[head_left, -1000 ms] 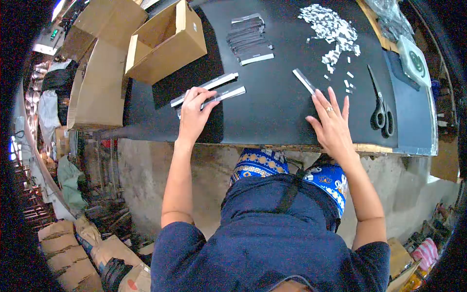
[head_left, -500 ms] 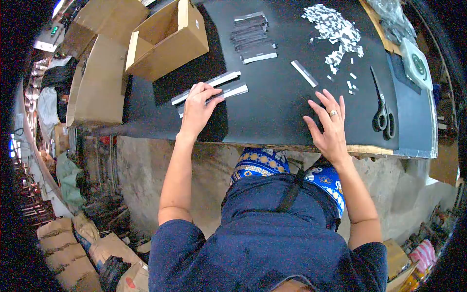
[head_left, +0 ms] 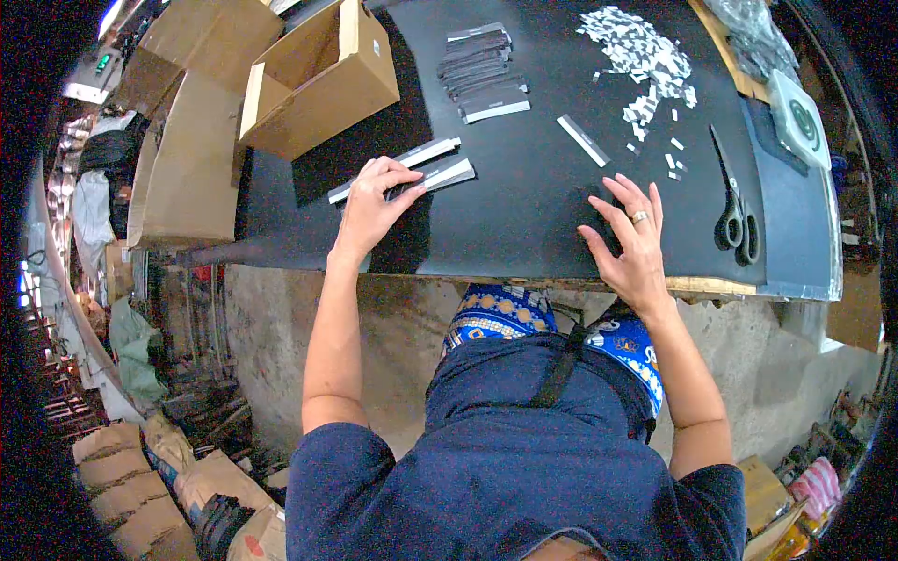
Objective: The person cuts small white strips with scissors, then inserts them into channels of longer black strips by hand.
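Left of centre, the left hand [head_left: 372, 208] pinches thin strips [head_left: 453, 175], likely light and bendy, best held mid-length; right of centre, the right hand [head_left: 636, 251] is open.

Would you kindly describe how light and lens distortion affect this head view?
In the head view: strong fisheye bending towards the rim; black corners with coloured speckle; glare at the far left edge; a darker patch, probably shadow, beside the open cardboard box; soft shadow by the scissors; print on the strips in the left hand too small to read.
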A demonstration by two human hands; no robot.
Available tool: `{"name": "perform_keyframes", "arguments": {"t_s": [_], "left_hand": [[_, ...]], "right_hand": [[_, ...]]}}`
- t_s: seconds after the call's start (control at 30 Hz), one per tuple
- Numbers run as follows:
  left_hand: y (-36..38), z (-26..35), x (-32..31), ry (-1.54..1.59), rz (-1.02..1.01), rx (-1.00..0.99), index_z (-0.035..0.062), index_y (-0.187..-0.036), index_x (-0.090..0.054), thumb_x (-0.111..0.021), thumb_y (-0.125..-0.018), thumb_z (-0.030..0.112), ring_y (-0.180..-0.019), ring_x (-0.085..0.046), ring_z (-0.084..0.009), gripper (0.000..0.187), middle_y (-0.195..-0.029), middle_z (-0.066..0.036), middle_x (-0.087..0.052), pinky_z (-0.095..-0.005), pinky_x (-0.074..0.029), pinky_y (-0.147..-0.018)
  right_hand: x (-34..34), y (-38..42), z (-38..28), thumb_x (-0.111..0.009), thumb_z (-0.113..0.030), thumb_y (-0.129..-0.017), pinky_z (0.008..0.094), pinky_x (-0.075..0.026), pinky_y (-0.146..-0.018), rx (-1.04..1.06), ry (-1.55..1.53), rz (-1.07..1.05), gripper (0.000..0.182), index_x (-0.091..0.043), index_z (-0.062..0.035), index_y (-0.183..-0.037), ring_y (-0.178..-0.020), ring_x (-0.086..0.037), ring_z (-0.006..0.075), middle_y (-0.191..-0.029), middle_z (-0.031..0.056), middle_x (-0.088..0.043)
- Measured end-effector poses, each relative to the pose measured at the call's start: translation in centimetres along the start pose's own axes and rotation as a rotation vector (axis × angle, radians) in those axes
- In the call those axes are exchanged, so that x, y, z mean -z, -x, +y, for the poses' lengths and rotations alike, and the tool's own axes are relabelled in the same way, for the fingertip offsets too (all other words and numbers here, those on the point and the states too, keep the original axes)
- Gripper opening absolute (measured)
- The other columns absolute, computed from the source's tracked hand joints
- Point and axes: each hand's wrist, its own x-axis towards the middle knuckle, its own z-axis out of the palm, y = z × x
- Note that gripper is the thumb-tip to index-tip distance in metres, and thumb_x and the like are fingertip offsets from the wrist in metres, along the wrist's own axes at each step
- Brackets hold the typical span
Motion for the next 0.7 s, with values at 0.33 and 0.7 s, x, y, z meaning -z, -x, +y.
{"name": "perform_keyframes", "arguments": {"t_s": [0.33, 0.7], "left_hand": [[0.0, 0.1, 0.0, -0.007, -0.005, 0.044, 0.004, -0.089, -0.072, -0.077, -0.072, 0.01, -0.087, -0.061, -0.0233, 0.019, -0.088, -0.009, -0.064, -0.0331, -0.048, -0.079], [0.1, 1.3, 1.4, -0.017, 0.057, 0.003, 0.0031, -0.087, -0.071, -0.076, -0.071, 0.012, -0.084, -0.062, -0.0248, 0.019, -0.087, -0.01, -0.066, -0.034, -0.048, -0.077]], "right_hand": [[0.0, 0.0, 0.0, -0.073, -0.021, -0.077, 0.0535, -0.02, -0.111, -0.002, -0.001, -0.01, 0.038, -0.062, -0.0091, -0.112, -0.127, -0.044, 0.0289, -0.13, 0.0109, -0.052], [0.2, -0.1, -0.1, -0.075, -0.021, -0.076, 0.0533, -0.02, -0.111, 0.007, -0.004, 0.002, 0.04, -0.061, -0.0088, -0.112, -0.126, -0.045, 0.0287, -0.129, 0.0112, -0.052]]}}
